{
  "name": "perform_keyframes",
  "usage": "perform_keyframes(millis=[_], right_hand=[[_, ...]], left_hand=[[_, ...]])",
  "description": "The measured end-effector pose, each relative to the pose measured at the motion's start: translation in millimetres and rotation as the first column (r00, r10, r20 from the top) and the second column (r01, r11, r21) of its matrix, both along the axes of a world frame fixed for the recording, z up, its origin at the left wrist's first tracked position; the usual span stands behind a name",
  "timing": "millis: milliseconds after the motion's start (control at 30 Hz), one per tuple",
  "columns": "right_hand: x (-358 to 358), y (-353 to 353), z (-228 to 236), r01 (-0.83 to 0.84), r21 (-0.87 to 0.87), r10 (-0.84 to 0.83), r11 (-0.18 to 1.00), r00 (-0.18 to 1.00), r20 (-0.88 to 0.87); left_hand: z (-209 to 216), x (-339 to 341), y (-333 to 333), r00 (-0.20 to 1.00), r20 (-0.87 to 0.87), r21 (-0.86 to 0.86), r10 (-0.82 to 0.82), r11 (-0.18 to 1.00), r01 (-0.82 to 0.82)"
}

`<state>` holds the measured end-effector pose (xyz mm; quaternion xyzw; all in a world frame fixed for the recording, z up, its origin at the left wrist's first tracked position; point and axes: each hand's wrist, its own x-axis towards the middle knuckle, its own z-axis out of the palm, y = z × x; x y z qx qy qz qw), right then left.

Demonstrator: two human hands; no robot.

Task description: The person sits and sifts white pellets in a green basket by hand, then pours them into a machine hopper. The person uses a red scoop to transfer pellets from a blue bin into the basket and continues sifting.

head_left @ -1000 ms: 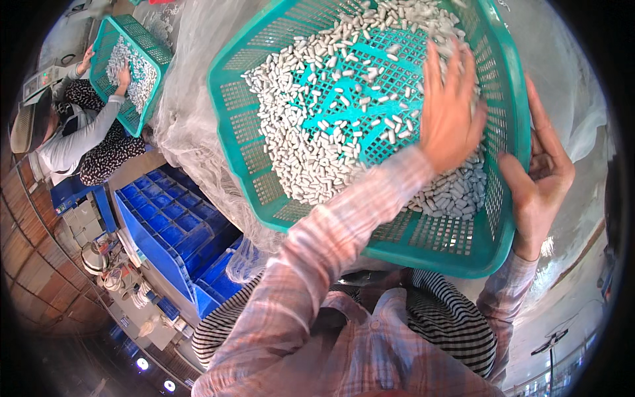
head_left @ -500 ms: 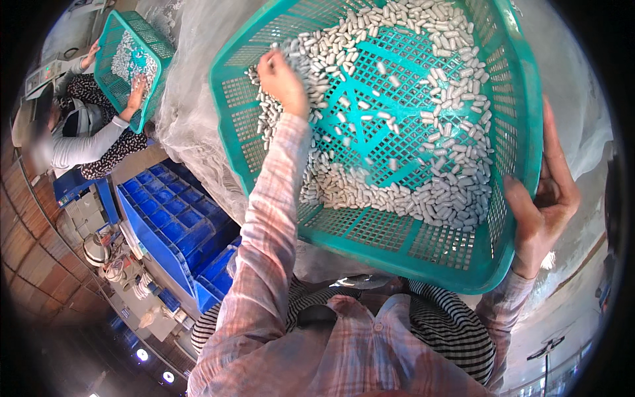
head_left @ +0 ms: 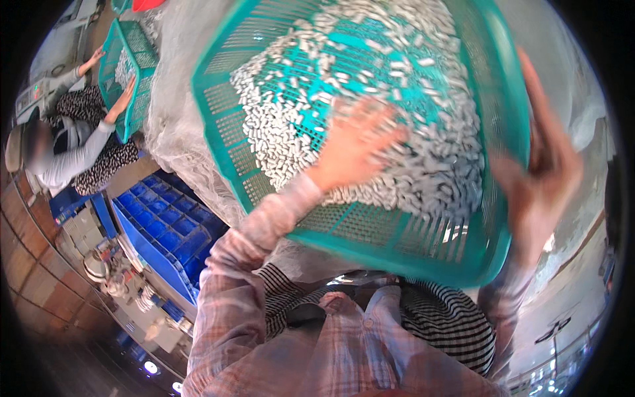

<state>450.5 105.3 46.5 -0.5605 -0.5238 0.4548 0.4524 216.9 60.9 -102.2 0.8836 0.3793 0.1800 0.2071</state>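
Note:
A large teal plastic mesh basket fills the middle of the view, tilted and held up in front of me. Many small white oblong pieces lie spread over its bottom. My left hand is inside the basket, fingers apart and flat on the pieces near the middle; it is blurred by motion. My right hand grips the basket's right rim from outside. My plaid sleeves come up from the lower edge.
At the far left another person sits with both hands in a second teal basket of white pieces. A blue compartment crate stands below the left. A clear plastic sheet hangs behind the basket. Brick floor lies at the lower left.
My left hand has swept from the basket's upper left corner down to its middle, pushing the white pieces. The basket has shifted slightly; my right hand stays on the rim.

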Motion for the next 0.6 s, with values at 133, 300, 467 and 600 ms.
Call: perform_keyframes(millis=[133, 300, 467, 600], right_hand=[[-12.7, -1.6, 1.7, 0.006, 0.053, -0.003, 0.999, 0.998, -0.066], [-14.4, -21.3, -34.5, 0.101, -0.058, -0.112, 0.993, 0.968, -0.226], [-16.9, -13.1, -23.8, 0.102, -0.066, -0.116, 0.993, 0.959, -0.257], [-15.5, -19.9, -19.0, 0.067, -0.067, -0.076, 0.995, 0.987, -0.141]], left_hand=[[-15.7, -58.2, 52.6, 0.780, -0.139, 0.023, 0.611, 0.789, -0.614], [-35.9, -102.9, -37.7, 0.731, -0.285, -0.276, 0.620, 0.677, -0.682], [7.4, 9.8, -13.7, 0.977, -0.009, -0.207, 0.212, 0.956, -0.210], [-0.5, 75.8, 63.5, 0.959, -0.100, 0.013, 0.266, 0.964, -0.266]])
